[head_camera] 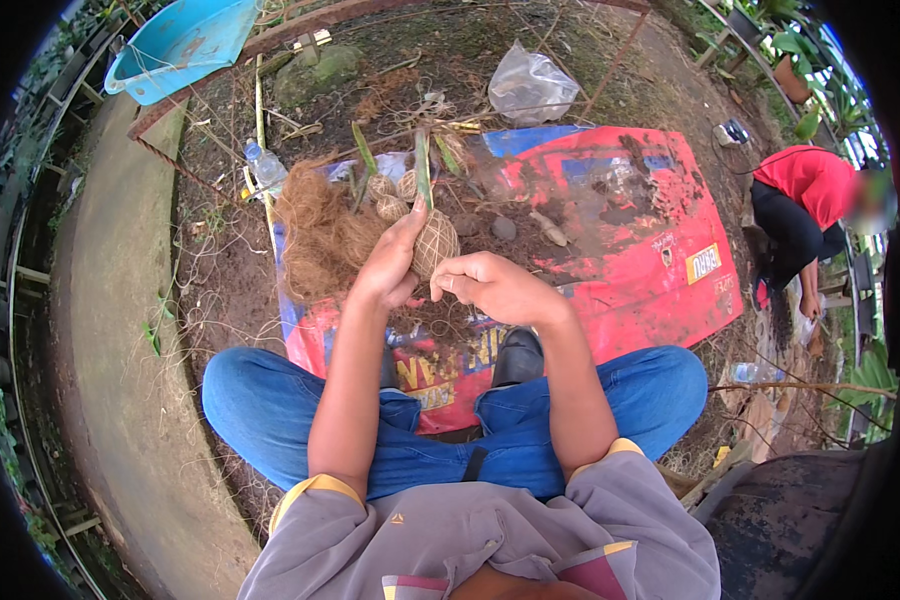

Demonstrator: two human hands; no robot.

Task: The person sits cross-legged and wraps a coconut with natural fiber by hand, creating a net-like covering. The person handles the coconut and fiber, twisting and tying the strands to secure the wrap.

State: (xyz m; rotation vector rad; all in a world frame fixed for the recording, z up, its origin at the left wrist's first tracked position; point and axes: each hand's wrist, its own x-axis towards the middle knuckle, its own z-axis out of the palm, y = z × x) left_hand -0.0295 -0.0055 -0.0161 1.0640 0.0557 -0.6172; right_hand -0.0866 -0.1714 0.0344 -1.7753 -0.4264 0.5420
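Observation:
My left hand (391, 259) holds a plant ball (436, 244) of brown fibre, bound in criss-crossed pale twine. A stiff green leaf (423, 166), like a snake plant's, rises from its top past my left thumb. My right hand (495, 283) is at the ball's lower right, fingers curled and thumb near the index fingertip; whether a strand of twine lies between them cannot be made out. Just beyond are several smaller twine-wrapped balls (391, 208), with green leaves (364, 148) standing near them. Loose brown coconut-like fibre (319, 232) is heaped left of my left hand.
A soil-strewn red plastic sheet (645, 285) lies under the work. Around it are a plastic bottle (267, 166), a clear plastic bag (532, 84) and a rusty metal frame (195, 86) beside a blue basin (184, 52). A person in red (802, 187) crouches at right.

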